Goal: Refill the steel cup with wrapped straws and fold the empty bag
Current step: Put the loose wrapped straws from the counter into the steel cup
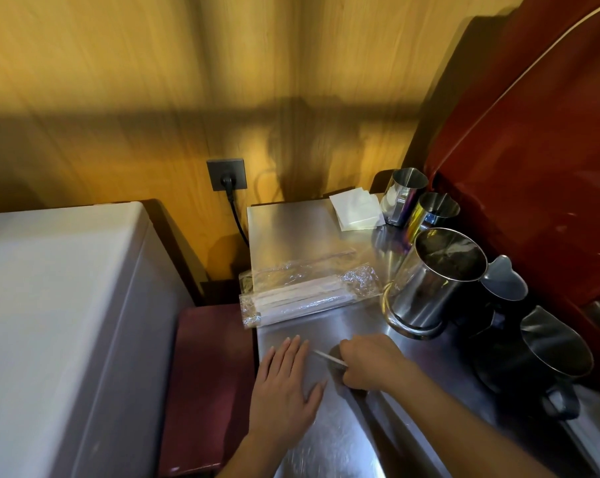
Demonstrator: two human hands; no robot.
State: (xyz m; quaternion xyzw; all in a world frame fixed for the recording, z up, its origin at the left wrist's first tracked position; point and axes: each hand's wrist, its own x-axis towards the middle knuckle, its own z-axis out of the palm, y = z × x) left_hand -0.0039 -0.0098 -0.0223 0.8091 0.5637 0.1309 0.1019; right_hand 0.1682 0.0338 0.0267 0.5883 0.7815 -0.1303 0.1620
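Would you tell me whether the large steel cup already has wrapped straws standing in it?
No, the large steel cup looks empty inside, while the wrapped straws lie in the clear plastic bag beside it.

- My left hand (284, 384) lies flat, palm down, fingers stretched out and pointing toward the far side, thumb spread to the right.
- My right hand (364, 362) sits just right of it, curled into a loose fist, knuckles up.
- Both forearms reach in from the near edge, bare.
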